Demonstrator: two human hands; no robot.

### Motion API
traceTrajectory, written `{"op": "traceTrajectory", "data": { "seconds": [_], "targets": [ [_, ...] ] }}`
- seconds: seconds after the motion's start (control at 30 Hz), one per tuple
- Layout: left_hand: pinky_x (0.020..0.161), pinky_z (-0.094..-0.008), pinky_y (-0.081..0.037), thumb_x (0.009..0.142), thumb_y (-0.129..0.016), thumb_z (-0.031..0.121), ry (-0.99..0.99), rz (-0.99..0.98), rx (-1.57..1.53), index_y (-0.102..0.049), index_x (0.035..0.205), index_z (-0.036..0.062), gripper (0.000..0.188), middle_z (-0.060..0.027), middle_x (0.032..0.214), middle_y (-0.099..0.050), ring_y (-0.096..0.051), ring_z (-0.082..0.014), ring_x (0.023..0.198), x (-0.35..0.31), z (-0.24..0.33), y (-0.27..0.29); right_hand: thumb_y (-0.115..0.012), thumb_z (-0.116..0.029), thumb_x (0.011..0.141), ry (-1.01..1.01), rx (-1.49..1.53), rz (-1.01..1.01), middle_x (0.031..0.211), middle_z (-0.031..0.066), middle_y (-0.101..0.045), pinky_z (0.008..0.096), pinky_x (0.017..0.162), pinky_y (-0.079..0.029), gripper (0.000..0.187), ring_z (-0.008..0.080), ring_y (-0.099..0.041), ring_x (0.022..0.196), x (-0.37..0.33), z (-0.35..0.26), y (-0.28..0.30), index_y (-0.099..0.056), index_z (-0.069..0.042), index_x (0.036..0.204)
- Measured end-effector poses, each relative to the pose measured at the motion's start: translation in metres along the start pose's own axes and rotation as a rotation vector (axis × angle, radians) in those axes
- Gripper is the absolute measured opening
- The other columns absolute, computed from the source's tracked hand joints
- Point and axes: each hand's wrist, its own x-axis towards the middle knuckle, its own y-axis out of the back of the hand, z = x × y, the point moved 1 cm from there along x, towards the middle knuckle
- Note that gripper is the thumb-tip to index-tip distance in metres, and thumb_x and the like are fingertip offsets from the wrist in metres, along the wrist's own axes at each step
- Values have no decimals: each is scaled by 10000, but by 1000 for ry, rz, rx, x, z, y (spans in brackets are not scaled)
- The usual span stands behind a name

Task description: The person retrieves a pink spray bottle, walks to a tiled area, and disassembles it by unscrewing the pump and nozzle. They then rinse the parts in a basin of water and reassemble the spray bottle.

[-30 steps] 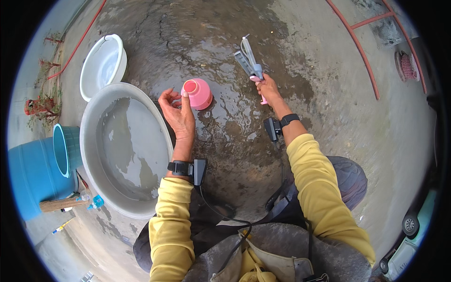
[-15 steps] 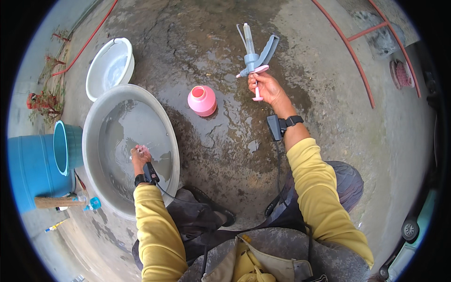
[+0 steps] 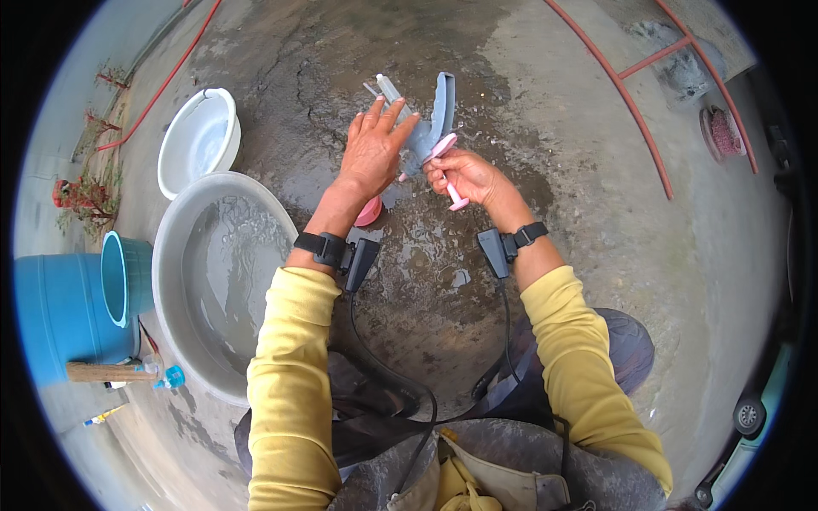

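A grey pump sprayer head (image 3: 444, 102) with pink parts is in my right hand (image 3: 470, 175), which pinches it near the pink collar and plunger. My left hand (image 3: 375, 146) reaches across with its fingers spread over the sprayer head's pale tube; whether the palm touches it is hidden. Behind my left wrist, only part of the pink sprayer bottle (image 3: 369, 213) shows, standing on the wet ground. To the left is a big grey basin (image 3: 170, 281) of cloudy water, its surface rippled.
A white basin (image 3: 164, 162) stands beyond the grey one. At the left are a teal bucket (image 3: 136, 272), a blue barrel (image 3: 55, 307) and a wooden-handled brush (image 3: 106, 372). A red metal frame (image 3: 652, 61) lies at the upper right, near a pink-filled bowl (image 3: 722, 134).
My left hand has left the basin water and come up to the sprayer head, its fingers now spread. The sprayer head has tilted and shifted left and slightly nearer in my right hand.
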Motion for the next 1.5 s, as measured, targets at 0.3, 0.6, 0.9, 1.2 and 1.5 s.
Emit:
{"op": "traceTrajectory", "data": {
  "seconds": [0.3, 0.6, 0.9, 1.2, 1.5],
  "targets": [
    [1048, -661, -287, 730, -771, 154, 81, -85, 200, -482, 1081, 117, 456, -84, 1137, -610, -538, -306, 1179, 40, -31, 28, -543, -312, 981, 128, -381, 113, 1085, 185, -646, 464, 891, -524, 456, 313, -655, 1001, -15, -40, 1, -498, -13, 1322],
    [616, -291, -465, 820, -746, 368, 897, 307, -662, -592, 948, 41, 383, -50, 757, -633, -610, -144, 675, -23, -96, 87, -731, -198, 794, 854, -1641, 118, 1177, 208, -576, 464, 979, -430, 470, 397, -470, 1193, 86, 96, -68, -595, -91, 1232],
    [572, -266, -492, 856, -740, 295, 1008, 420, -1476, -563, 1064, 49, 367, -81, 891, -639, -562, -112, 609, -87, -82, 30, -692, -70, 786, 1036, -1830, 736, 1108, 198, -596, 428, 940, -433, 405, 371, -514, 1046, 58, 0, -30, -622, -79, 1184],
    [664, -242, -479, 973, -576, 338, 899, 220, -1611, -566, 1150, 71, 320, -27, 925, -624, -551, -100, 698, -112, -44, -40, -695, -94, 820, 618, -1949, 1122, 1249, 219, -536, 483, 976, -434, 485, 388, -493, 1157, 12, -44, 76, -586, -159, 1288],
    [470, -265, -393, 1001, -351, 537, 1191, 242, -1276, -629, 1042, 82, 535, -58, 717, -612, -474, -99, 508, -115, -36, -55, -642, -141, 860, 745, -2266, 1330, 1306, 236, -518, 489, 986, -426, 436, 399, -487, 1213, 6, -38, 47, -576, -98, 1289]
  ]
}}
